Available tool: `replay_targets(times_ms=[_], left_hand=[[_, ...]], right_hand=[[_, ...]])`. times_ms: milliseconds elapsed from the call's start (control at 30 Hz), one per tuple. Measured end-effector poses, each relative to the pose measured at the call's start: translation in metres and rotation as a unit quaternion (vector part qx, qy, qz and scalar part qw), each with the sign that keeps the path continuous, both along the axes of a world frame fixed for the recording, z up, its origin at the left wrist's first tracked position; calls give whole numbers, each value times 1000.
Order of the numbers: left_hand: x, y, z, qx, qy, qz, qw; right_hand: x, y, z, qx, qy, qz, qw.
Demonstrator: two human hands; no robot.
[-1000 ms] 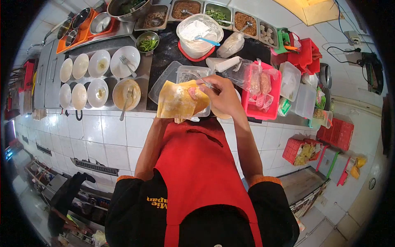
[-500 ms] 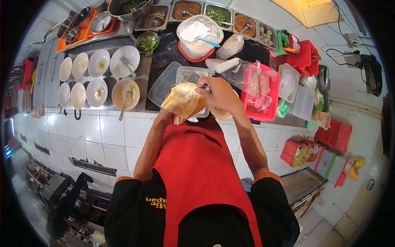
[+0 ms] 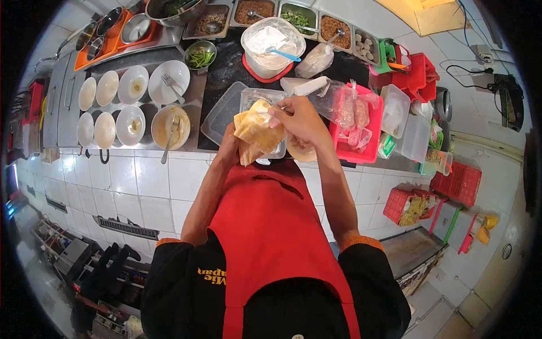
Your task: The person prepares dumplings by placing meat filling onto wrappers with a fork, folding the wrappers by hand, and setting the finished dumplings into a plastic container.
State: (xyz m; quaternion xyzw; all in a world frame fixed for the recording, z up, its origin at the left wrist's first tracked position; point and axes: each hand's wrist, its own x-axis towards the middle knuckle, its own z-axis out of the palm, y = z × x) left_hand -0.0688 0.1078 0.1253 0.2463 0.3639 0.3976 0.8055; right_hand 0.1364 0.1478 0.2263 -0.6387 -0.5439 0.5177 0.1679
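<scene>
A stack of thin yellow dough wrappers (image 3: 255, 135), dusted with white flour, hangs folded between my hands above the counter. My left hand (image 3: 228, 147) is closed on the stack from its left side, its fingers partly hidden behind the sheets. At the upper right of the stack, my right hand (image 3: 302, 120) pinches the edge of a wrapper that lifts up at the corner. Behind the wrappers stands a clear plastic container (image 3: 247, 99). A shallow bowl (image 3: 302, 152) with something pinkish-brown in it sits beneath my right wrist.
White bowls (image 3: 134, 81), some with forks, line the left counter. A tub of flour (image 3: 266, 63) with a blue-handled utensil stands behind my hands. Metal trays of toppings (image 3: 253, 12) run along the back. A pink basket (image 3: 370, 152) holding bagged meat is at the right.
My right hand has shifted slightly up and right, and a wrapper corner now lifts between its fingers. The stack has tilted, with its lower folds spreading.
</scene>
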Motion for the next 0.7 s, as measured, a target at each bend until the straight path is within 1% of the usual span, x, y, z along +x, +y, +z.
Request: replay_targets(times_ms=[33,67,100,167,300,333,400,433,467,500,533,567,633,700], left_hand=[[-2,-1,-5,-81,-103,-2,991],[-4,-1,-10,-161,-205,-3,965],[-7,-2,-15,-161,-206,0,965],[-11,-2,-20,-195,-287,-14,938],[-12,-3,-27,-176,-273,-17,946],[-12,-3,-29,-178,-267,-12,947],[-10,-2,-31,-179,-262,-9,948],[-9,-2,-28,-168,-224,-3,960],[-8,-2,-26,-155,-186,5,970],[-10,-1,-27,-154,-187,5,970],[-14,-1,-27,-146,-227,-17,963],[-17,-1,-28,-139,-266,-40,953],[-17,-2,-29,-150,-243,-23,958],[-17,-2,-26,-163,-220,-9,962]], right_hand=[[5,-1,1,21,68,-13,997],[10,-1,1,42,136,-26,990],[15,-2,-3,41,136,-23,990],[27,-8,-21,71,174,-113,976],[48,-12,-46,73,136,-97,983],[48,-12,-40,74,135,-99,983],[50,-11,-28,-88,219,-102,966],[52,-14,-38,-86,219,-103,966],[53,-17,-53,-93,252,-95,958],[56,-20,-68,-102,285,-86,949],[55,-22,-56,-140,316,-96,933],[52,-23,-51,-141,316,-96,933],[48,-24,-48,-106,338,-103,929],[51,-25,-56,-122,318,-88,936]])
